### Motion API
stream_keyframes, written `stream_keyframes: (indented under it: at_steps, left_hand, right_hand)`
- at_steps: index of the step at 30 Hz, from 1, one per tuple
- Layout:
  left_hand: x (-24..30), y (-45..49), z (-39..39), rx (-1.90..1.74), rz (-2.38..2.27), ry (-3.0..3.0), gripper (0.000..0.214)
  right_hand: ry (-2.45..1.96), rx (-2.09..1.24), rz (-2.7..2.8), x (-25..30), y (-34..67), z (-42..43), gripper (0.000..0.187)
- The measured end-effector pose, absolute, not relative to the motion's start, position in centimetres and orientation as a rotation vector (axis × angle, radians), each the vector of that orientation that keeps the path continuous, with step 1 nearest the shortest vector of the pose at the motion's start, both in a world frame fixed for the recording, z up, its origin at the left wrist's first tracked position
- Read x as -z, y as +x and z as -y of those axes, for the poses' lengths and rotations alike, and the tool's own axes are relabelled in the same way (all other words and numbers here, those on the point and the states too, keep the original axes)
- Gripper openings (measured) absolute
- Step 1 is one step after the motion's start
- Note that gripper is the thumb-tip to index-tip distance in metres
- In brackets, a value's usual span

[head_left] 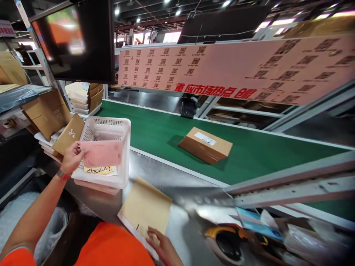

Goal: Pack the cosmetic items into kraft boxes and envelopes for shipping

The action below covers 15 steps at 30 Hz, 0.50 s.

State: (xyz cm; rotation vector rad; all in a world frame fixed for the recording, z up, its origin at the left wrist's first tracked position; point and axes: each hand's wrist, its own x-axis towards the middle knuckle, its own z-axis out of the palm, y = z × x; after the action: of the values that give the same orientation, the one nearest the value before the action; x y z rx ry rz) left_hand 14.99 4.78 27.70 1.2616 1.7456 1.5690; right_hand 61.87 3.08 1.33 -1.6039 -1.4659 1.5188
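My left hand [72, 159] pinches the left end of a flat pink packet [102, 153] between thumb and fingers. The packet is held over a white perforated plastic basket [126, 155], which stands on another basket. Below the packet, inside the basket, a yellow and white piece printed "beauty" [100, 170] shows in part. My right hand [163, 245] is at the lower right part of a flat brown paper mailer [148, 203] on the metal table, touching it with the fingers apart and slightly bent. Some of its fingers' undersides are hidden.
Behind the table runs a green conveyor belt [155, 122] carrying a labelled cardboard box [206, 146]. Cartons [50, 111] and stacked baskets stand left. A blurred black and yellow object [227, 244] and plastic packaging [307, 240] lie right. A metal rail [294, 188] crosses at right.
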Motion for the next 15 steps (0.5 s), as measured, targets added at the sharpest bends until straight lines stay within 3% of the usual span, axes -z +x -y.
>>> stream_keyframes:
  at_steps: [5, 7, 10, 13, 15]
  left_hand:
    - [-25.7, 25.8, -2.9, -1.020, -1.520, 1.665, 0.023]
    - [-24.7, 28.6, -3.3, -0.912, -1.374, 1.736, 0.024]
    - [-23.8, 28.6, -5.7, -0.871, -1.304, 1.860, 0.030]
    - [-23.6, 23.5, -9.3, -0.831, -1.615, 2.055, 0.053]
    - [-23.7, 19.1, -11.5, -0.641, -2.090, 2.043, 0.061]
  right_hand:
    - [-1.115, -1.473, 1.466, -8.6, 60.2, -6.3, 0.085]
    - [-1.015, -1.427, 1.536, -10.8, 59.3, -6.5, 0.078]
    - [-1.128, -1.423, 1.549, -11.6, 58.1, -6.4, 0.046]
    - [-1.266, -1.434, 1.300, -9.6, 57.6, -6.8, 0.047]
    - [-1.312, -1.474, 1.053, -7.2, 57.7, -7.1, 0.056]
